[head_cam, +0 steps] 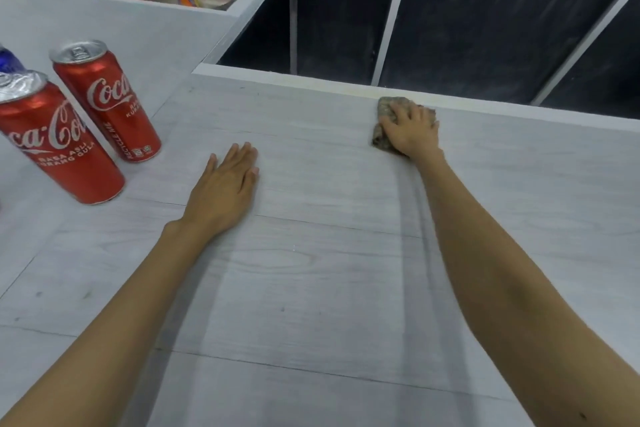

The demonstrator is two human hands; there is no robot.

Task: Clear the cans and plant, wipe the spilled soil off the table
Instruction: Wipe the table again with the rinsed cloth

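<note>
Cans [107, 100] are not yet cleared: we see two red ones upright at the left of the table [329, 288], close together, with a blue can [8, 61] cut off by the frame edge behind them. The plant is out of view, and we can make out no loose soil, only faint damp streaks [412, 218] running toward us from the far edge.

Our right hand [412, 132] presses a crumpled cloth [388, 107] down at that far edge, fingers curled over it in a grip. Our left hand [225, 191] lies flat, palm down with fingers straight, holding nothing, near the red cans but apart from them.

We judge the risks as follows. With the cloth right at the edge, a push outward would tip any gathered soil onto the floor. A wide sweep to the left, or a careless shift of the bracing arm, could knock the cans over, and their tops look opened, so leftover drink might spill. A dirty cloth dragged back may smear more than it lifts.
</note>
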